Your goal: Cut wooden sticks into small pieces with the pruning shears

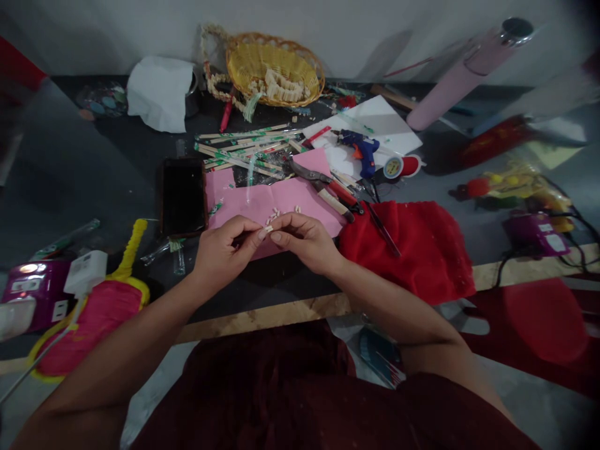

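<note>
My left hand [233,242] and my right hand [307,240] meet above the near edge of a pink paper sheet [248,203]. Pinched between both sets of fingertips are small pale wooden stick pieces [269,229]; how many is too small to tell. Several more short cut pieces [274,214] lie on the paper just beyond my fingers. Pliers-like cutters [344,195] with red handles rest on the paper's right side. Behind the paper is a loose pile of wrapped chopsticks [244,150].
A phone [184,197] lies left of the paper, a red cloth [412,250] right. Farther back are a blue glue gun [359,147], a thread spool [398,167], a wicker basket [276,62] and a tall pink bottle [464,78]. Power blocks [537,234] with cables stand at the right.
</note>
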Demonstrator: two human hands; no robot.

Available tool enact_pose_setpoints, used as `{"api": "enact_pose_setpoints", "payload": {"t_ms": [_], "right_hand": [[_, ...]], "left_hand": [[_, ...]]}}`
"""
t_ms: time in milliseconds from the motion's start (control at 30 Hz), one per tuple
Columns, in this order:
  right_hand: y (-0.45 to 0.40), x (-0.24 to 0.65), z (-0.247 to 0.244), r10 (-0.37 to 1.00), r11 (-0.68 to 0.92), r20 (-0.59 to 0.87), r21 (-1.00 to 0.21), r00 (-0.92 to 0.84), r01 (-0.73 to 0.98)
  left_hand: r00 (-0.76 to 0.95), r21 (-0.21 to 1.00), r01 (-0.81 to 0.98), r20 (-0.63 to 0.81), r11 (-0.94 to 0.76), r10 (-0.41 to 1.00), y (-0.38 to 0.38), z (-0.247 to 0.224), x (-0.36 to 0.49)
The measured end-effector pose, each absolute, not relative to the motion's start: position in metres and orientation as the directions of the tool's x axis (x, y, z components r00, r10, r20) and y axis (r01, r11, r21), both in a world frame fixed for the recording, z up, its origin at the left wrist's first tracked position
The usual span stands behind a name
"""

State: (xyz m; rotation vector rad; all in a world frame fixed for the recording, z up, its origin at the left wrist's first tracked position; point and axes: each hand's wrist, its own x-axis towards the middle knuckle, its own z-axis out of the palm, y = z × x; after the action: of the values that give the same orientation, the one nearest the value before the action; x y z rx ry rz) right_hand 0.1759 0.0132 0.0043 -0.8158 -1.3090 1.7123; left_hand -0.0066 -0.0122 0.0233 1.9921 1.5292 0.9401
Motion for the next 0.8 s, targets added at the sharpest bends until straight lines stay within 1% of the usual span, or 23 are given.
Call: {"api": "enact_pose_setpoints", "payload": {"t_ms": [267, 467, 600, 800], "right_hand": [[0.0132, 0.1752, 0.0028, 0.904, -0.075, 0.002, -0.984, -0.428, -0.163], [0.0133, 0.1758, 0.0027, 0.896, -0.093, -0.020, -0.985, -0.444, -0.144], [0.0139, 0.1769, 0.0027, 0.890, -0.086, -0.020, -0.989, -0.455, -0.124], [0.0129, 0.1766, 0.0047, 0.902, -0.023, 0.009, -0.997, -0.432, -0.068]], "left_hand": [[0.183, 0.694, 0.659, 0.226, -0.290, 0.957, -0.0113, 0.0219, -0.0066], [0.182, 0.685, 0.677, 0.197, -0.268, 0.963, -0.0111, 0.0208, -0.0088], [0.188, 0.659, 0.699, 0.205, -0.277, 0.961, -0.0111, 0.0208, -0.0087], [0.187, 0.658, 0.698, 0.213, -0.282, 0.959, -0.0111, 0.0220, -0.0075]]}}
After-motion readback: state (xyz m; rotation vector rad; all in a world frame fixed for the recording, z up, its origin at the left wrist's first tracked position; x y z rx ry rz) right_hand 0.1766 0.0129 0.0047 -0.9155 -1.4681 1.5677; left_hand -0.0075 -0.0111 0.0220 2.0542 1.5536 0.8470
